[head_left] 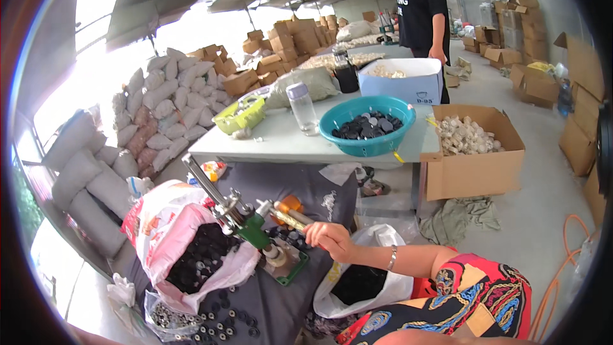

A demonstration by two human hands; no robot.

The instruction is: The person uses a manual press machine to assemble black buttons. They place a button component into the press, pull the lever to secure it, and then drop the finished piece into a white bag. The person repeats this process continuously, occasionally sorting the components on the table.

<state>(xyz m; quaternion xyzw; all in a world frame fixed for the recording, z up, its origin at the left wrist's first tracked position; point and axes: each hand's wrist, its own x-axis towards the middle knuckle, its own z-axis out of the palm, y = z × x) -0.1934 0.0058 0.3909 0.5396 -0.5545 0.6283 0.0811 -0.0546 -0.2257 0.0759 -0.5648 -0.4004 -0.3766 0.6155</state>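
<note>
One right hand (333, 244) is shown, its fingers (317, 234) wrapped around the end of a lever (286, 217) that is fixed to a green hand press (255, 232). The press is placed just to the left of the fingers, with its column tilted in the view and its base plate (288, 271) set below and to the left of them, on a dark cloth (281, 310). What is done by the left fingers cannot be told, since the left hand is out of view. A silver bracelet (393, 257) is worn to the right of the fingers, at the wrist.

Farther left of the fingers, past the press, a pink and white bag (153, 217) is filled with black round parts (199, 257). Below and to the left of them, loose black rings (220, 319) are scattered beside a small clear bag (169, 322) of metallic pieces. Just below and to the right of the fingers, a white bag (397, 286) is seen with black contents (359, 283).

Beyond the fingers, a pale desk (281, 148) is occupied by a teal basin (365, 145) of dark discs (370, 125), a clear bottle (304, 115) and a yellow-green basket (231, 125). Beyond them to the right, a cardboard box (477, 177) is heaped with whitish parts (467, 135). Well beyond the fingers, a person in a black shirt (424, 16) is seen standing.
</note>
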